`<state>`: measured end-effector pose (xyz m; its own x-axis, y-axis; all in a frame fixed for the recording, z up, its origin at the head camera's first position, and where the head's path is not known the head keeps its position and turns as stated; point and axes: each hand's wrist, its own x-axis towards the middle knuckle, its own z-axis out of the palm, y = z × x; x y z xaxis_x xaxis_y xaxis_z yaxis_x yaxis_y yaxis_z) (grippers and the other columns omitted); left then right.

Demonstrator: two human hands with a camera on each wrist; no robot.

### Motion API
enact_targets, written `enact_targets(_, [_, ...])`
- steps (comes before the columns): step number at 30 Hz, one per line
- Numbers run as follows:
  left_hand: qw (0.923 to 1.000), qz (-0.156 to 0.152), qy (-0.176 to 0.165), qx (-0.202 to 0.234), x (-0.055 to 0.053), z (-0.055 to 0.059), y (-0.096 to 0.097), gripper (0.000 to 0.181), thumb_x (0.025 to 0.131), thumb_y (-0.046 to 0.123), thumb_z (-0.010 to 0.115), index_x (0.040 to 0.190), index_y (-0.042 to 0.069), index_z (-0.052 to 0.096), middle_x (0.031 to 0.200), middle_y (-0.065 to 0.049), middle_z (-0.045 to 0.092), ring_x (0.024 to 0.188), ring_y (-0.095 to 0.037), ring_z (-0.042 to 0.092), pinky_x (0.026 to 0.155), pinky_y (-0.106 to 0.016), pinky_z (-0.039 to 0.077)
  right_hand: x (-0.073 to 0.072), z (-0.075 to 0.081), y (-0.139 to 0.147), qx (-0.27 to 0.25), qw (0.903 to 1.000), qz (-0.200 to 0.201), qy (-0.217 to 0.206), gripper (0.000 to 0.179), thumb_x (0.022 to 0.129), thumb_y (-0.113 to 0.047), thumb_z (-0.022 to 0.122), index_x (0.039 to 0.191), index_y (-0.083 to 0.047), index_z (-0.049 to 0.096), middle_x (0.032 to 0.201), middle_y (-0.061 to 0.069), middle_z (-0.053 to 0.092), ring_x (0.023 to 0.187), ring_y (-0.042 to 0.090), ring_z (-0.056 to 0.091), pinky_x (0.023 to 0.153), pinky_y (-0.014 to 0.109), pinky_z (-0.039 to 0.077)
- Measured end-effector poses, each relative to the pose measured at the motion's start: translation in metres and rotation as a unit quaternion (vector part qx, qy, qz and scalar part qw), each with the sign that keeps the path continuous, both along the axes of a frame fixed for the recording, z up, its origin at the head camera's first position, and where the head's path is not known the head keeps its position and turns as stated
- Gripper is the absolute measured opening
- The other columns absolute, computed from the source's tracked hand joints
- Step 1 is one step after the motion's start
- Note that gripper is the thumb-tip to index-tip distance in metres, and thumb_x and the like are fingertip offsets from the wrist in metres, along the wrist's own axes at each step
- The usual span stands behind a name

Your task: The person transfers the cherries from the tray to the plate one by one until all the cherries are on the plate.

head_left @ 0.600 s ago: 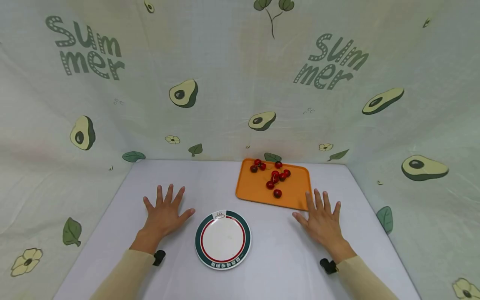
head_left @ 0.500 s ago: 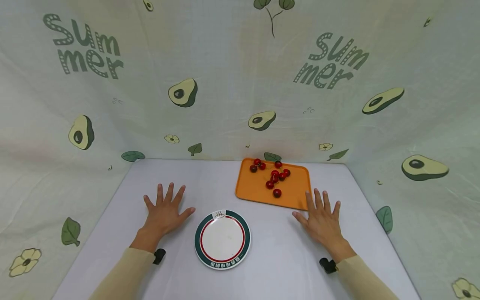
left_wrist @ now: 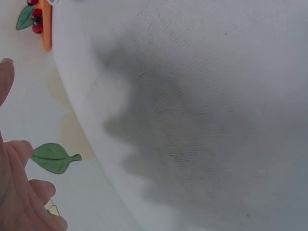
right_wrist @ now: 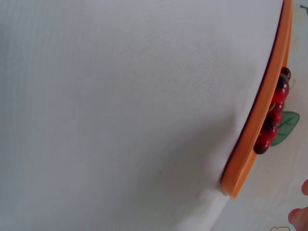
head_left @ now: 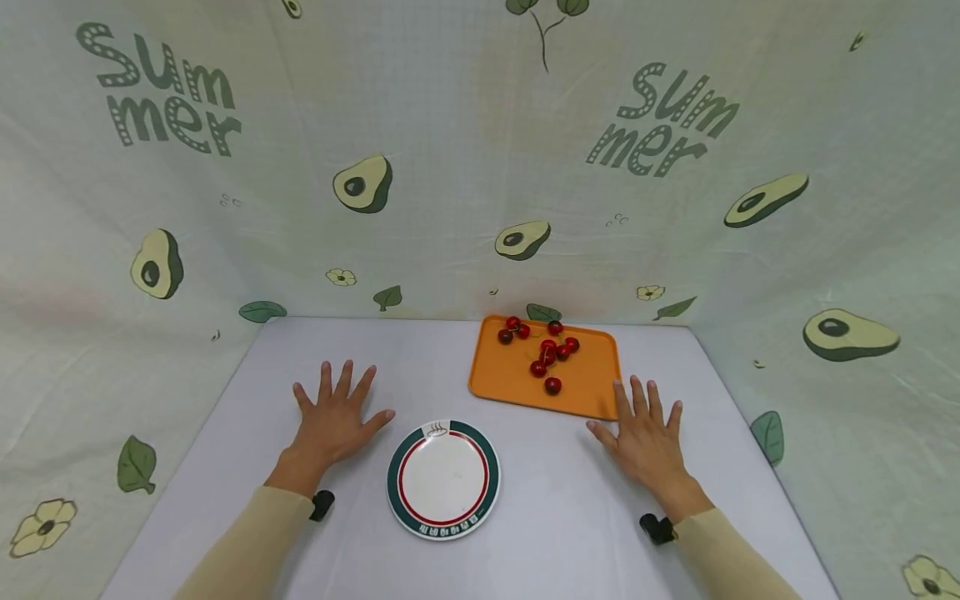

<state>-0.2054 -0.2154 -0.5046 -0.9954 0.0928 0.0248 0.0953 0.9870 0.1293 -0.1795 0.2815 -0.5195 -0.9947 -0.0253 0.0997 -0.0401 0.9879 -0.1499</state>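
Here's the left hand [head_left: 333,427], spread wide over the white table [head_left: 540,508], thumb out toward the plate [head_left: 443,479]! The right hand [head_left: 648,443] is spread too, right by the near right corner of the orange tray [head_left: 498,377]. Red cherries [head_left: 548,358] lie scattered on that tray, and the plate sits between the hands, nearer the left.

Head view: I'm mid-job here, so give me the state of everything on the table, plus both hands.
Green-rimmed plate: face up, flat on the white table.
Orange tray: flat, slightly askew, bearing cherries.
Cherries: loose on the tray, some clustered, some stems visible.
Left hand: fingers spread, holding nothing.
Right hand: fingers spread near the tray's corner, holding nothing.
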Motion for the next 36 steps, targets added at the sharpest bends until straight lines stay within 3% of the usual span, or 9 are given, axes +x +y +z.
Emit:
enact_targets(5, [1.0,-0.009,0.0,0.003,-0.006,0.001,0.004,0.093,0.096,0.069,0.058,0.167,0.017,0.029,0.172,-0.027,0.016,0.158,-0.058,0.0,0.114,-0.088,-0.005,-0.001,-0.002,0.004,-0.005,1.0,0.003,0.003,0.096,0.101,-0.067,0.053,0.166,-0.004,0.025,0.171,0.031,0.015,0.158,0.054,0.007,0.12,0.082,-0.005])
enact_targets(9, [0.9997,-0.024,-0.003,0.006,-0.015,0.003,0.011,0.09,0.098,0.067,0.057,0.167,0.017,0.03,0.173,-0.025,0.017,0.159,-0.056,0.001,0.117,-0.086,-0.003,-0.003,-0.002,0.008,-0.017,0.9996,0.019,0.012,0.093,0.103,-0.06,0.055,0.164,0.003,0.025,0.169,0.034,0.018,0.157,0.056,0.011,0.122,0.079,0.005])
enact_targets(12, [0.9991,-0.041,-0.008,0.003,-0.025,0.005,0.024,0.086,0.1,0.064,0.056,0.167,0.016,0.031,0.173,-0.023,0.019,0.16,-0.053,0.003,0.12,-0.083,0.001,-0.006,0.0,0.01,-0.024,0.9993,0.028,0.005,0.09,0.105,-0.053,0.056,0.162,0.008,0.024,0.168,0.036,0.018,0.156,0.057,0.013,0.123,0.077,0.013])
enact_targets(17, [0.9963,-0.081,-0.027,-0.012,-0.044,0.007,0.054,0.079,0.105,0.06,0.051,0.168,0.017,0.029,0.174,-0.02,0.019,0.162,-0.047,0.005,0.125,-0.077,0.006,-0.013,0.002,0.011,-0.021,0.999,0.021,-0.034,0.089,0.107,-0.053,0.053,0.162,0.011,0.022,0.169,0.036,0.015,0.157,0.057,0.011,0.125,0.075,0.012])
enact_targets(22, [0.9898,-0.126,-0.057,-0.034,-0.059,0.009,0.087,0.074,0.108,0.057,0.047,0.169,0.02,0.027,0.175,-0.014,0.02,0.164,-0.039,0.009,0.13,-0.067,0.01,-0.016,0.0,0.013,-0.013,0.998,0.021,-0.057,0.088,0.108,-0.052,0.05,0.159,0.015,0.026,0.166,0.039,0.021,0.155,0.058,0.016,0.124,0.075,0.014])
enact_targets(27, [0.9822,-0.161,-0.092,-0.028,-0.066,0.011,0.118,0.07,0.109,0.052,0.047,0.168,0.017,0.029,0.175,-0.01,0.023,0.164,-0.034,0.011,0.132,-0.06,0.013,-0.015,-0.003,0.017,-0.018,0.9956,0.027,-0.088,0.086,0.11,-0.049,0.047,0.156,0.02,0.025,0.163,0.042,0.023,0.153,0.06,0.019,0.124,0.074,0.015])
enact_targets(36, [0.962,-0.208,-0.173,-0.035,-0.075,0.007,0.144,0.065,0.112,0.048,0.04,0.167,0.013,0.031,0.175,-0.004,0.026,0.164,-0.029,0.015,0.133,-0.052,0.018,-0.023,-0.009,0.015,-0.021,0.9918,0.024,-0.124,0.087,0.111,-0.05,0.042,0.156,0.022,0.021,0.165,0.041,0.02,0.155,0.058,0.015,0.126,0.071,0.012])
